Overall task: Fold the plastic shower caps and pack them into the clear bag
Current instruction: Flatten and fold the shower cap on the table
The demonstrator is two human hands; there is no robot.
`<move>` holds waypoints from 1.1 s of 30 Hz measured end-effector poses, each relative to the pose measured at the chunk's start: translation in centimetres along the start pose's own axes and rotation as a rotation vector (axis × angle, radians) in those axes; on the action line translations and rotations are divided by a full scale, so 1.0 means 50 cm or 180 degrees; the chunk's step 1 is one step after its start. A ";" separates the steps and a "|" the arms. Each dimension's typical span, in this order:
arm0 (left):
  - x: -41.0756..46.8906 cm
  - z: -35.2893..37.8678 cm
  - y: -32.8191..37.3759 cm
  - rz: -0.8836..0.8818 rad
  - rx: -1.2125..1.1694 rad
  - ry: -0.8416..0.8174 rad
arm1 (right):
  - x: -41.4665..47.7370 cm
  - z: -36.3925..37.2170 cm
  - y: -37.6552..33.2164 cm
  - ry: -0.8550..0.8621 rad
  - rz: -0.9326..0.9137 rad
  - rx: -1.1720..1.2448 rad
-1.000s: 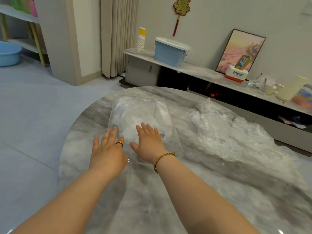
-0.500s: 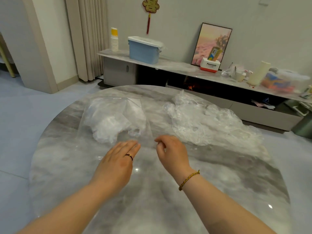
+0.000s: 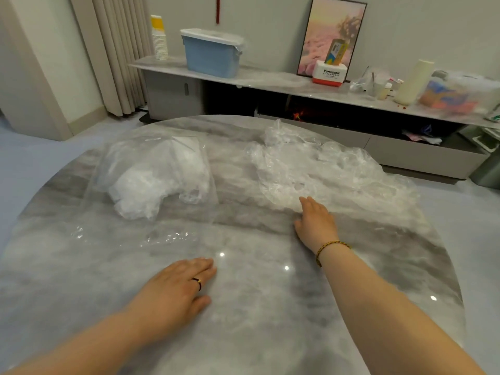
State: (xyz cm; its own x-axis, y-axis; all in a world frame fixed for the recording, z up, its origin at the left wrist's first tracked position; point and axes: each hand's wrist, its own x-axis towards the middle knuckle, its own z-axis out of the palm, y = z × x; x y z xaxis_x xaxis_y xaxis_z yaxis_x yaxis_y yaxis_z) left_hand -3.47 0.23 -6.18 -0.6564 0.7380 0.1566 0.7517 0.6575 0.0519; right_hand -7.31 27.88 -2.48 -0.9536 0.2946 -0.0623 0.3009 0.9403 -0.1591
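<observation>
At centre right, touches loose shower caps [image 3: 324, 169] with right hand [image 3: 315, 220], grip spread flat, likely to draw one off. Rests left hand [image 3: 176, 290] on table [image 3: 270, 307], grip spread, holding nothing. Has clear bag [image 3: 151, 171], part-filled, at upper left.

The left hand [image 3: 176, 290] lies palm down, fingers straight and close together, thumb angled out to the side. Its forearm [image 3: 81, 345] enters from the lower left corner. The right hand [image 3: 315, 223] is farther forward and off to the right, also palm down with fingers extended, at the end of a long, nearly straight right arm [image 3: 378, 307]. The two hands are well apart.
</observation>
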 end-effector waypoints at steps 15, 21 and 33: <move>0.004 -0.001 -0.004 0.0047 -0.0014 0.0113 | -0.018 -0.017 0.003 0.1518 -0.0211 0.0748; -0.006 -0.062 0.025 -0.0027 -0.0511 0.0503 | -0.157 -0.023 -0.032 0.2396 -0.1673 0.0984; -0.096 -0.069 0.110 0.0216 -0.0348 0.0228 | -0.403 0.047 -0.090 0.0072 -0.1434 0.1290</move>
State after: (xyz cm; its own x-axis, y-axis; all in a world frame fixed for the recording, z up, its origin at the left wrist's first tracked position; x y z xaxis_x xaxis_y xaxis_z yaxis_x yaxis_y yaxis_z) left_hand 4.05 -0.25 -3.22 -0.6004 0.7650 0.2332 0.7993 0.5831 0.1453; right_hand 10.59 17.28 -2.83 -0.9869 -0.1096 0.1188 -0.1563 0.8348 -0.5279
